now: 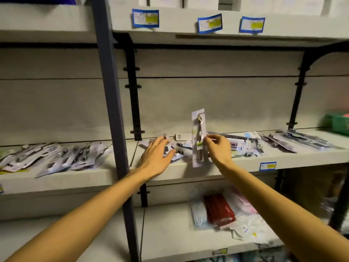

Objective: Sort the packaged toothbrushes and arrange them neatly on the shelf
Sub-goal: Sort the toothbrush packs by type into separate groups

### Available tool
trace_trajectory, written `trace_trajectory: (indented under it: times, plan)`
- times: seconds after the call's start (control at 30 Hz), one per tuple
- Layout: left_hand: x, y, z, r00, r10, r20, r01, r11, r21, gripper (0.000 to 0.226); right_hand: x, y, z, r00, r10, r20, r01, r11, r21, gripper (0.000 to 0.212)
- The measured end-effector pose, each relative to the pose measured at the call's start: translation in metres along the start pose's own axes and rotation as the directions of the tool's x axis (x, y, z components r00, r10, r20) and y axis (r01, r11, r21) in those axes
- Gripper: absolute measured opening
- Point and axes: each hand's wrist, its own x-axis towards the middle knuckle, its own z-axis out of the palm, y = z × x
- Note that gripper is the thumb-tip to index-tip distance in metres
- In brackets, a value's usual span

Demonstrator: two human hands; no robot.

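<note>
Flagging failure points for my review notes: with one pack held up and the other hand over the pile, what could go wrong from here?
1. The right hand pinches the upright white-carded toothbrush pack only at one edge; it may twist or slip.
2. The left hand reaches with spread fingers over the loose heap of overlapping packs near the grey shelf's front lip; a careless sweep could push some off.

Print on the blue-edged shelf labels (145,18) at twelve o'clock is too blurred to read. The green box (338,122) at three o'clock is cut by the frame edge. Motion blur smears the loose toothbrush packs (294,140) beside it.
</note>
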Motion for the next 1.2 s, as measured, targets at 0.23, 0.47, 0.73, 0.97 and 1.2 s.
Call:
trace_trajectory:
  times: [0.23,0.47,0.73,0.97,1.2]
  plan:
    - [0.017,0.005,0.003,0.988,-0.119,0.098,0.098,0.975,0.198,0.064,0.05,0.017,0.025,0.945,0.157,0.288,-0.131,0.986,-0.107,0.025]
    - [0.037,0.002,0.012,0.954,-0.244,0.175,0.178,0.928,0.326,0.075,0.05,0.027,0.06,0.815,0.06,0.577,0.333,0.766,-0.55,0.045]
    - [0.101,-0.008,0.013,0.922,-0.346,0.171,0.316,0.932,0.179,0.058,0.083,0.021,0.06,0.756,0.049,0.652,0.442,0.696,-0.565,0.04]
    - [0.141,0.002,0.028,0.94,-0.275,0.203,0.241,0.954,0.18,0.052,0.142,0.036,-0.006,0.83,0.097,0.549,0.361,0.658,-0.662,0.044]
    - [0.161,0.017,0.047,0.8,-0.261,0.54,0.026,0.915,0.404,0.047,0.162,0.053,-0.043,0.737,0.329,0.59,0.413,0.472,-0.779,0.035]
